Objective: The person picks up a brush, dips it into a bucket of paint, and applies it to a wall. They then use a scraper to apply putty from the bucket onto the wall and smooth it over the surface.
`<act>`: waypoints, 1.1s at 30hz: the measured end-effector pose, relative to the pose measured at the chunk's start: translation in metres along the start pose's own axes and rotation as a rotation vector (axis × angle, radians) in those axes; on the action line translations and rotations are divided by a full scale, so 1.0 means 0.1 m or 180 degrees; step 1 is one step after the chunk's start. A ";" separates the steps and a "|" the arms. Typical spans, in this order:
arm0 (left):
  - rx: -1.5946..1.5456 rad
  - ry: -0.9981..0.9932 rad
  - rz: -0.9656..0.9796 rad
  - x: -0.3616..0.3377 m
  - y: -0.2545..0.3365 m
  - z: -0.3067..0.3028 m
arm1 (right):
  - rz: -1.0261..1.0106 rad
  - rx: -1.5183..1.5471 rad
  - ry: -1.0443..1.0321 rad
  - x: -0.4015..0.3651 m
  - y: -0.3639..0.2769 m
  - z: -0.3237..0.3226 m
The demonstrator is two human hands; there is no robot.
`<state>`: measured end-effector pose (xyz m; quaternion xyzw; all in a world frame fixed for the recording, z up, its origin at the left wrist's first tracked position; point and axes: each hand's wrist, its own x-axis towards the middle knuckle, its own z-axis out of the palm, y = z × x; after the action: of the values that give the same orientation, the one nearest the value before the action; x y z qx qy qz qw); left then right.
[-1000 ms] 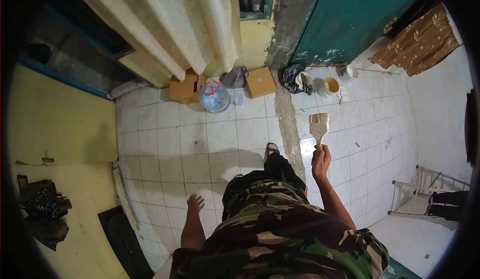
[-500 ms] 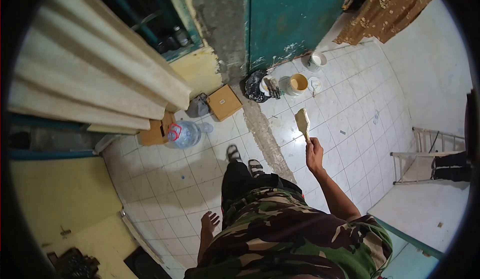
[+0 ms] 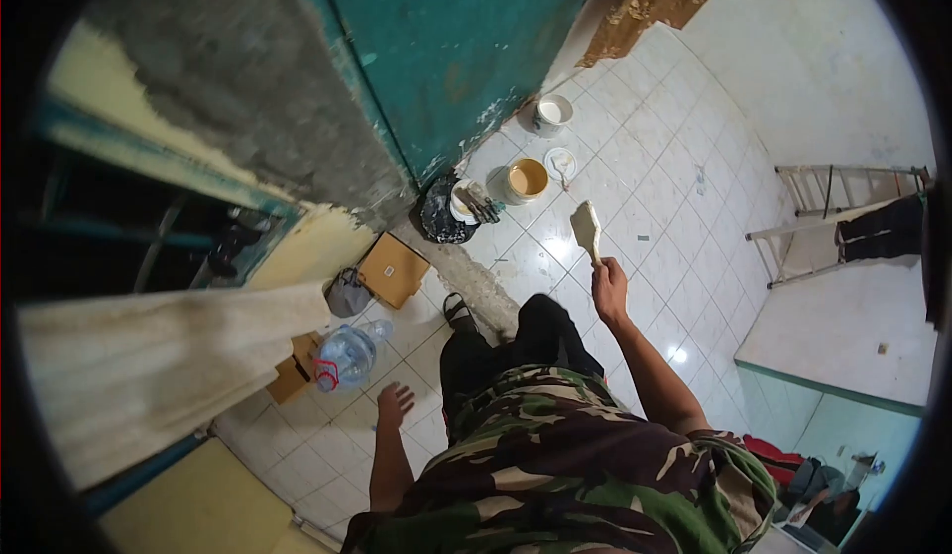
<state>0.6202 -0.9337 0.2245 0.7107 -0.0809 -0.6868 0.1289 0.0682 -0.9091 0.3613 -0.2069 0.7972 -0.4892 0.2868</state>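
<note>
My right hand (image 3: 609,291) is closed around the handle of a wide, flat paintbrush (image 3: 586,229), its pale cream head pointing up and away from me. Beyond the brush, a bucket of tan paint (image 3: 527,180) stands on the tiles. Close by it are a white lid (image 3: 561,164) with a small tool lying on it and a white bucket (image 3: 552,115). My left hand (image 3: 395,405) hangs free at my side with its fingers apart, holding nothing. A large clear water bottle (image 3: 345,357) with a red handle is the thing nearest to it.
A black bag (image 3: 444,212) and a cardboard box (image 3: 393,270) are by the rough grey strip (image 3: 476,284) in the floor. The teal door (image 3: 446,48) rises ahead. To the right, a person's dark-clothed legs (image 3: 883,229) show at a ladder (image 3: 793,229). A curtain (image 3: 169,366) hangs left.
My view has turned and moved closer to the teal door and the buckets. One knee has come forward in a step. The paintbrush stays in my right hand; my left hand has risen slightly.
</note>
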 end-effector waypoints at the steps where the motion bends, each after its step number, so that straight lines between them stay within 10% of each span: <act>1: 0.0072 0.0009 -0.0018 0.03 0.27 0.15 | 0.0007 0.0005 -0.0033 0.17 0.00 0.01; 9: 0.0481 0.0230 0.0891 0.01 1.74 1.15 | 0.0586 0.1002 -0.0367 1.65 -0.02 -0.07; 20: 0.2292 0.1058 -0.0031 0.92 1.15 3.75 | 0.1982 0.1183 -0.1030 4.75 2.43 -0.11; 21: 0.2961 0.0895 0.0930 1.20 1.01 3.95 | 0.2148 0.1380 -0.0997 4.99 2.78 -0.07; 33: 0.3520 -0.0389 0.0996 2.50 0.49 5.82 | 0.2072 0.0561 0.0589 6.57 5.50 0.70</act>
<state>0.0540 -1.0954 -0.0131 0.6112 -0.5392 -0.5550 -0.1666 -0.4055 -1.1168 -0.3258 0.1289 0.7988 -0.4557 0.3710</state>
